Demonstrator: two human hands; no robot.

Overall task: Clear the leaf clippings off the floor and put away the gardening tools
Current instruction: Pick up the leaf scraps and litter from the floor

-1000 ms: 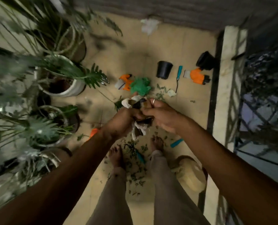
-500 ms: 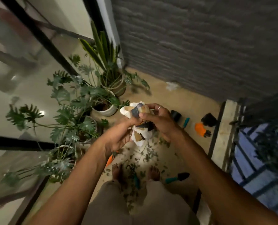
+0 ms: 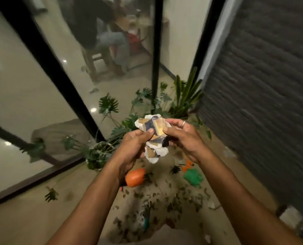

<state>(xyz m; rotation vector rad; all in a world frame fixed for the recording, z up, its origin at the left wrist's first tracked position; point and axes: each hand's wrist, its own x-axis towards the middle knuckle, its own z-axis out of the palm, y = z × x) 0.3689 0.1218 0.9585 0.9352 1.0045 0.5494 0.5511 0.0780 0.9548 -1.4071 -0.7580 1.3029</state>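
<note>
I am holding a crumpled wad (image 3: 154, 131) of white, tan and dark material at chest height, in front of the potted plants (image 3: 97, 152). I take it for a bag, though I cannot be sure. My left hand (image 3: 134, 145) is curling round its lower half with the thumb pressing on top. My right hand (image 3: 184, 138) is pinching the upper edge between thumb and fingers. Both are gripping, neither is slack.

The leaf clippings (image 3: 165, 200) are lying scattered over the floor below my arms. An orange tool (image 3: 134, 176) and a teal handle (image 3: 146, 223) are lying among them, none of it gathered yet.

I judge I am working the wad open to receive the clippings. Next I am going to need to find its mouth, pull the two edges apart, then crouch and scoop without dropping the grip.
</note>
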